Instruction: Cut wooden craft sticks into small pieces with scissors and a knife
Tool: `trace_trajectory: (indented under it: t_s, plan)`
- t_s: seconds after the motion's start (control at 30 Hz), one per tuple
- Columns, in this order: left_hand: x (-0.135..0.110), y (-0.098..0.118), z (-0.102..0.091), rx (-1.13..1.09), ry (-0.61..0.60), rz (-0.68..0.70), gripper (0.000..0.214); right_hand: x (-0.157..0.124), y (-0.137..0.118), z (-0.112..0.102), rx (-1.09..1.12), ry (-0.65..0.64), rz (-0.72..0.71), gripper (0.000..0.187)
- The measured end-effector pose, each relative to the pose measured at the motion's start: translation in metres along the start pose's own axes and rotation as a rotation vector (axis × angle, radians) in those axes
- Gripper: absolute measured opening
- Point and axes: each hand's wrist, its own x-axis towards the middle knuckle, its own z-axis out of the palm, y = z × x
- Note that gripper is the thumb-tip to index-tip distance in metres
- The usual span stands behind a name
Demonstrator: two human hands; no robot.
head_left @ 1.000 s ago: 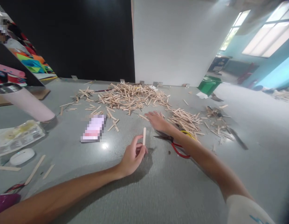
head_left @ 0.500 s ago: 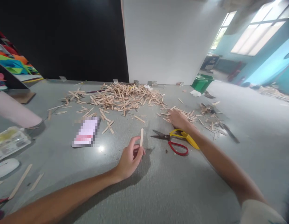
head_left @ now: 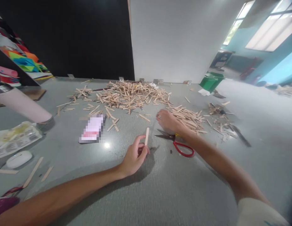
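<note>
Pinching the wooden stick [head_left: 147, 135] upright just below frame centre between thumb and fingertips of the left hand [head_left: 134, 156], ideally gripping low and firm for steadiness, while resting the right hand [head_left: 166, 120], loosely curled with any contents impossible to tell, right of centre above the scissors [head_left: 176, 142] beside the small stick pile [head_left: 187, 116].

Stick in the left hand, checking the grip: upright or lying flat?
Upright: the left hand pinches the stick by its lower end, the rest standing free above.
</note>
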Motion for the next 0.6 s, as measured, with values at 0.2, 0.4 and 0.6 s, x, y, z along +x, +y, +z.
trace_trajectory:
  t_s: [0.2, 0.4, 0.6]
  plan:
    - [0.0, 0.001, -0.002, 0.011, -0.002, -0.003, 0.033, 0.032, -0.048, 0.009, 0.058, 0.001, 0.02, 0.031]
    - [-0.001, 0.0, -0.003, 0.02, -0.014, 0.029, 0.03, 0.024, -0.024, 0.009, 0.091, -0.01, 0.134, 0.035]
    - [-0.001, -0.004, -0.002, 0.018, -0.014, 0.042, 0.03, 0.013, 0.0, -0.001, 0.243, 0.015, 0.142, 0.026]
